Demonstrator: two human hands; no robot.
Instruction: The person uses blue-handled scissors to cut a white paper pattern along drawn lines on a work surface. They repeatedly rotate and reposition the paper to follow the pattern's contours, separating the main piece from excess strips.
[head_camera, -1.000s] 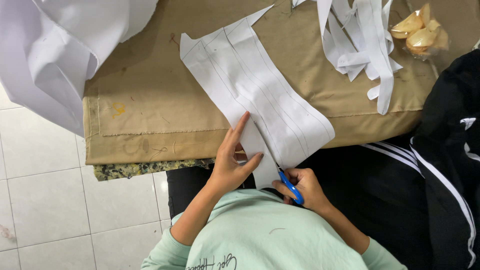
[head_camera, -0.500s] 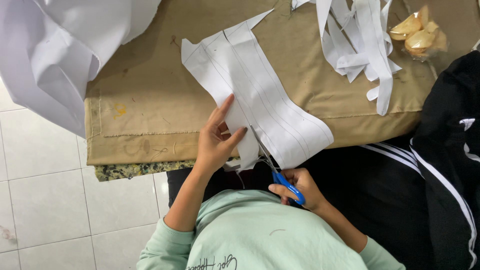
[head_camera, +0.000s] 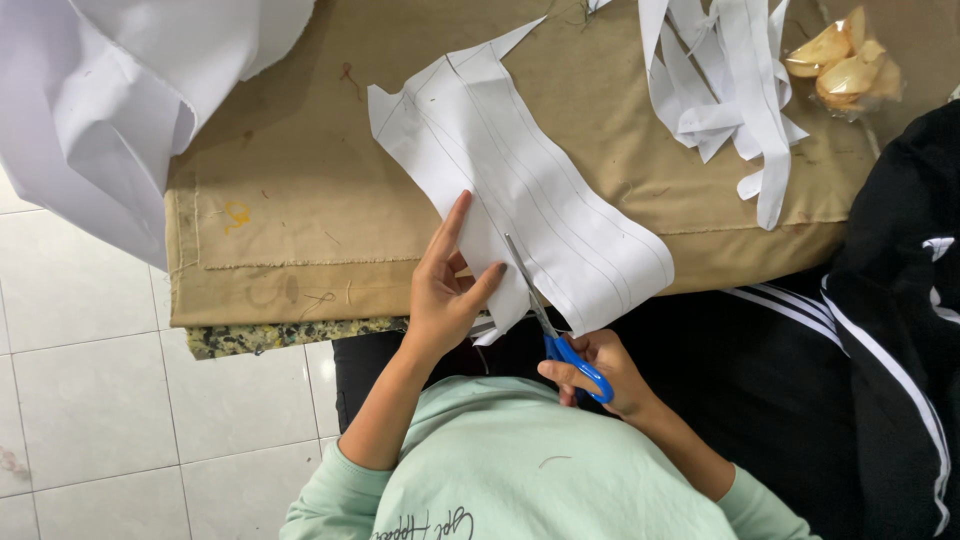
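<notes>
While the left hand (head_camera: 440, 300) pinches the white lined fabric piece (head_camera: 520, 190) on the worktop (head_camera: 300, 200), the right hand (head_camera: 600, 375) has its grip closed around blue-handled scissors (head_camera: 550, 325) cutting it.

Bright even light, soft shadows, sharp pic
</notes>
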